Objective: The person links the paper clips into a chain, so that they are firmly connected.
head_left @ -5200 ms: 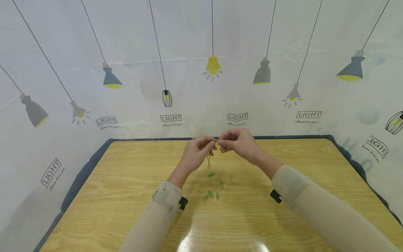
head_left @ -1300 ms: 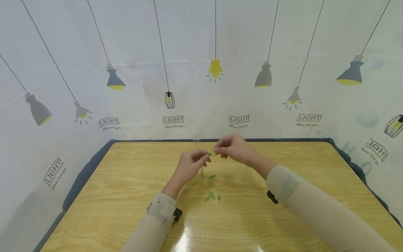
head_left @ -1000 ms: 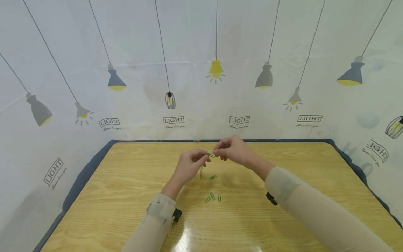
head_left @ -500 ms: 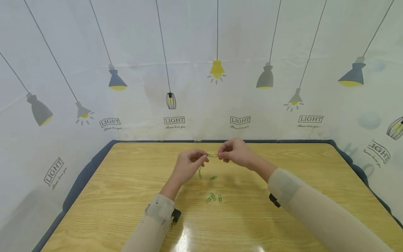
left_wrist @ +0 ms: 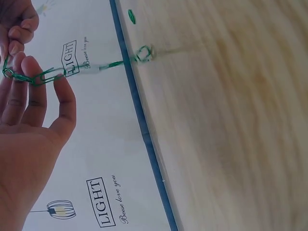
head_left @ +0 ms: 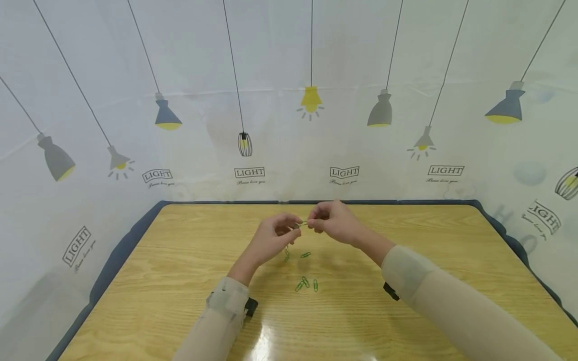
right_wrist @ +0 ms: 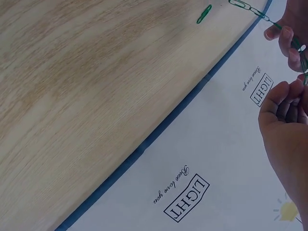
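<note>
A chain of green paper clips (left_wrist: 48,76) runs across the fingers of my left hand (head_left: 268,238), held above the far half of the table. Its lower end (head_left: 287,253) hangs below that hand. My right hand (head_left: 338,223), facing it, pinches the clip at the chain's upper end (head_left: 304,223) between thumb and index finger. In the right wrist view the linked clips (right_wrist: 248,6) slant from the left fingers out over the wood. The right fingertips (right_wrist: 284,91) partly cover the end clip.
One loose green paper clip (head_left: 305,254) lies on the wooden table (head_left: 180,281) just below the hands. Several more loose clips (head_left: 315,285) lie nearer the body. A dark blue edge (head_left: 217,202) borders the table, with a lamp-printed cloth wall (head_left: 280,145) behind it.
Since the earliest frame, one loose clip has left the table and both hands have come lower. In the last half second the hands have drawn closer together and the left fingers have spread.
</note>
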`<state>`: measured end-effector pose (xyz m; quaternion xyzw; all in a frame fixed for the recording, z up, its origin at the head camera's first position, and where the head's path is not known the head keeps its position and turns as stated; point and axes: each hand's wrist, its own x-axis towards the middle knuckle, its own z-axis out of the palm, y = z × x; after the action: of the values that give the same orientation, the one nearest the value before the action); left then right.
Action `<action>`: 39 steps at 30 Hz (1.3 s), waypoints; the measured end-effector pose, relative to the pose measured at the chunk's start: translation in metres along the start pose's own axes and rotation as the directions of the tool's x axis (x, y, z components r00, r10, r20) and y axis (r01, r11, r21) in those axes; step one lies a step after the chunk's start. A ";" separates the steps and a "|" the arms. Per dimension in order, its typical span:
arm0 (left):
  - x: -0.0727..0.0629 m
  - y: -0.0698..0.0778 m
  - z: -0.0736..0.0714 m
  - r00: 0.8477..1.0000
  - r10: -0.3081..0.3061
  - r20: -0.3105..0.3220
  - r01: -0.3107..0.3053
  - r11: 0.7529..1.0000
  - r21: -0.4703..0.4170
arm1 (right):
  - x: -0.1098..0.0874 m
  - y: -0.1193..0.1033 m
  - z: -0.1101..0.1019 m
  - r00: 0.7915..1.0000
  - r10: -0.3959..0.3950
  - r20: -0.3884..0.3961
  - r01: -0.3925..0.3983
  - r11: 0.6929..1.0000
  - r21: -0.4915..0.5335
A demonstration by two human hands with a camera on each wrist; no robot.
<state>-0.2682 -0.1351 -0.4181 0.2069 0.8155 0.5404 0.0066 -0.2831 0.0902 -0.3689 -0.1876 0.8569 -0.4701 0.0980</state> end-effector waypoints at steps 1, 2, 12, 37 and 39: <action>0.000 0.000 0.000 1.000 -0.001 0.005 0.001 1.000 0.005 | 0.000 0.000 0.000 1.000 -0.004 0.002 0.004 1.000 0.001; 0.000 0.000 0.000 1.000 0.001 0.007 -0.001 1.000 0.013 | -0.001 0.000 0.001 1.000 -0.006 0.005 0.006 1.000 0.002; -0.002 -0.003 0.002 0.999 0.021 -0.035 -0.020 0.999 0.045 | -0.004 0.001 0.007 0.999 -0.034 0.022 0.034 0.999 0.006; -0.006 0.004 -0.006 0.994 0.032 -0.108 -0.029 0.999 0.031 | -0.016 0.032 0.017 0.981 -0.075 0.179 0.099 0.987 -0.126; -0.006 0.004 -0.006 0.993 0.027 -0.112 -0.023 0.999 0.032 | -0.017 0.037 0.019 0.978 -0.077 0.195 0.104 0.986 -0.130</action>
<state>-0.2627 -0.1415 -0.4132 0.1864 0.8201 0.5387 -0.0495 -0.2694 0.1008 -0.4100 -0.2767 0.8651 -0.3929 0.1439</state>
